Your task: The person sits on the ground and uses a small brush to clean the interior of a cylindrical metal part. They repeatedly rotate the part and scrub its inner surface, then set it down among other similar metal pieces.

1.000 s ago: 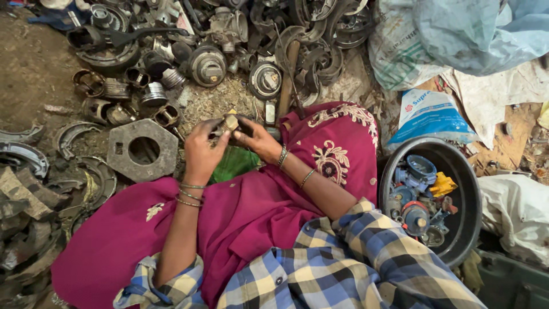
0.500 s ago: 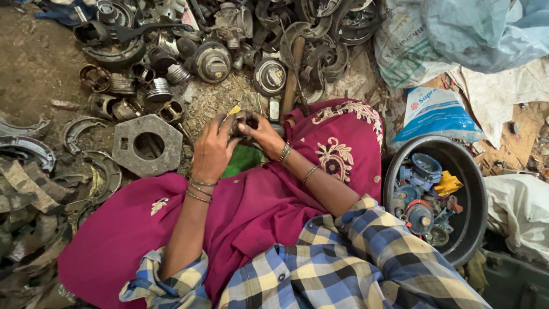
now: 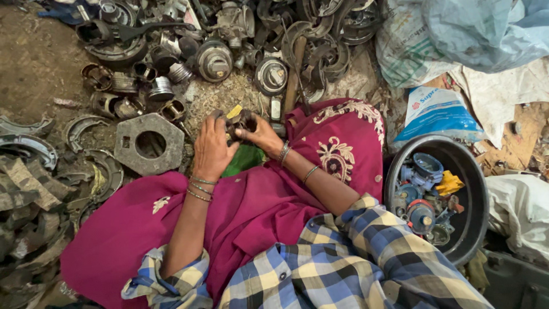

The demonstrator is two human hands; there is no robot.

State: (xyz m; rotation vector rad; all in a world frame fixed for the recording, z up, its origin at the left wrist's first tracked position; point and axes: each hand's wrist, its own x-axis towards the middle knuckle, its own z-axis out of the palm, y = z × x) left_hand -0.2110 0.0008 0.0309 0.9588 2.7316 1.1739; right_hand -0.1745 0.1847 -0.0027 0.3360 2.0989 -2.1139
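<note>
Hands, two: left hand (image 3: 213, 150) and right hand (image 3: 260, 133) grip one metal part (image 3: 240, 121).

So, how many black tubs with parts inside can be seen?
1. The tub stands at the person's right, beside the blue-white bag. Others may be hidden beyond the picture's edge.

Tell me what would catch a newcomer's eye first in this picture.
First, the two hands at the centre: the left hand and right hand together grip a small dark metal part above a bright magenta cloth across the lap. Behind them, a heap of scrap metal parts covers the dirt floor at the top, with a grey hexagonal plate on the left. At right, a black tub holds blue and yellow pieces.
</note>
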